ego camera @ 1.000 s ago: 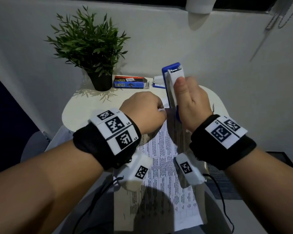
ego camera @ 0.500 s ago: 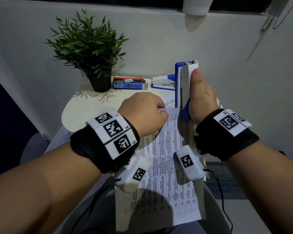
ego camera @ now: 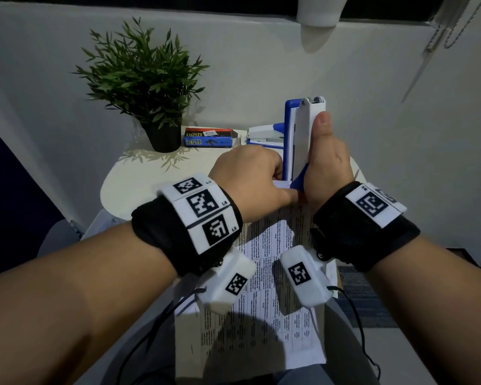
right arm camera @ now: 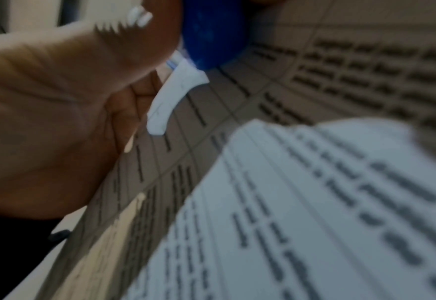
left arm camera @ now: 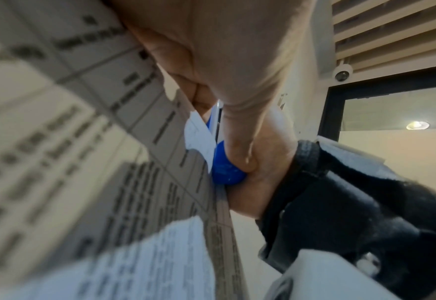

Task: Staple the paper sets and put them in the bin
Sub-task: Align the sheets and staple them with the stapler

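Observation:
My right hand (ego camera: 326,162) grips a blue and white stapler (ego camera: 300,140) and holds it upright, with the thumb pressed along its white side. The stapler's blue lower end (left arm camera: 227,170) sits against the top corner of the printed paper set (ego camera: 278,287). My left hand (ego camera: 247,179) pinches that top corner right beside the stapler. The sheets hang down toward me over my lap. In the right wrist view the blue end (right arm camera: 212,30) and a curled white paper corner (right arm camera: 176,91) are close together. The bin is not plainly in view.
A small round white table (ego camera: 139,187) stands ahead against the wall. It holds a potted plant (ego camera: 147,87), a box of staples (ego camera: 210,138) and a second stapler (ego camera: 264,136). A brown cardboard surface (ego camera: 188,343) lies under the papers.
My right hand turned the stapler from tilted to upright and shifted it slightly right. My left hand kept hold of the paper corner and closed in beside the stapler's lower end.

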